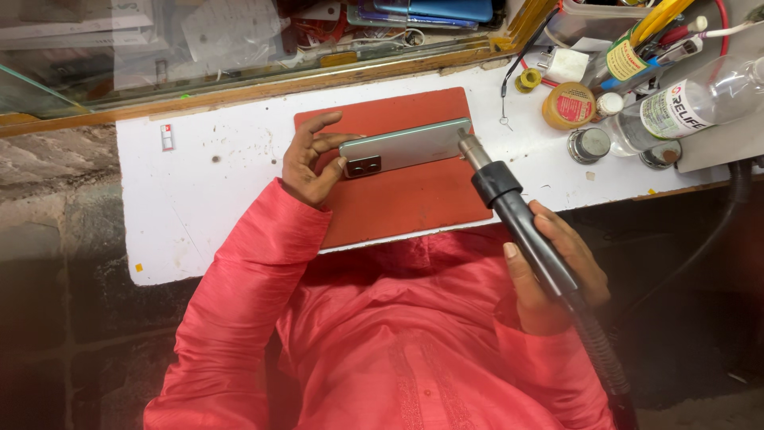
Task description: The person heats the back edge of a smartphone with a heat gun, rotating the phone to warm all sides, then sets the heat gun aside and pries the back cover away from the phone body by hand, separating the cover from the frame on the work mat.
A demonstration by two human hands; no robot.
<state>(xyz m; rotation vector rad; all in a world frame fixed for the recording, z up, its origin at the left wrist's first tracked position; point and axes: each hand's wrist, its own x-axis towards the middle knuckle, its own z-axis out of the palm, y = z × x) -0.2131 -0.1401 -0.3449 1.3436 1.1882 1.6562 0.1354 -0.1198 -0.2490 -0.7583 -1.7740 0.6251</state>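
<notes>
red rubbery mat [398,199] lies flat on a white worktop [199,199], and everything here is placed from that mat; on its upper half a pale green phone [406,146] rests back-up, its dark camera block at the end nearest the mat's left edge; the left hand [310,163] sits at the mat's left edge, thumb and fingers curled loosely round the phone's camera end, holding it in place; from the mat's right edge a black hot-air handle [521,223] slants in, its metal nozzle [471,149] at the phone's right end, touching or just short of it, i cannot tell which; the right hand [553,275] is just off the mat's lower right corner, beyond the worktop's edge, fingers wrapped tight round the handle, whose ribbed hose [601,358] trails down and away; right of the mat stand a round yellow tin [569,105], a small metal pot [589,145] and a clear plastic bottle [692,103] lying tilted; above the mat a wooden rail [278,87] edges a glass case [119,48] of papers and parts; left of the mat the white surface is speckled with dark marks, then gives way to rough grey stone [56,175]; below the mat, red sleeves and shirt fill the view.
</notes>
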